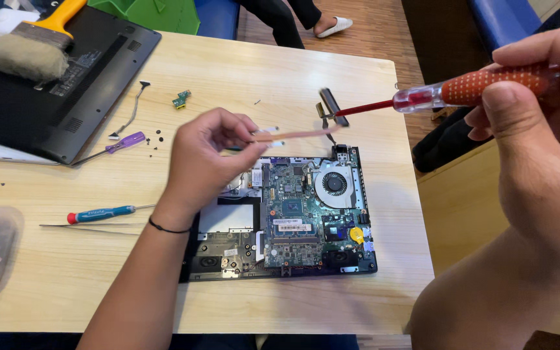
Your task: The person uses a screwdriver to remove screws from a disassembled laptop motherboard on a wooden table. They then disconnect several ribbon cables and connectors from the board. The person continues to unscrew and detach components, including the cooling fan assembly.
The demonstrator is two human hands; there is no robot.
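Ribbon cable held clear of opened laptop, screwdriver poised.

Our left hand (205, 159) pinches one end of a flat pale ribbon cable (296, 135) between fingertips, above the laptop chassis (280, 217); our right hand (533, 129) is clamped on a red-handled screwdriver (461, 91), tip near the cable's far end. We judge the thin, slightly bowed strip could crease or tear if tugged, and the tip could slip onto the exposed green board (293, 207) and its fan (334, 183).

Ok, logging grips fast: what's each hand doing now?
Left hand: pinching a thin flat strip.
Right hand: closed on a red screwdriver.
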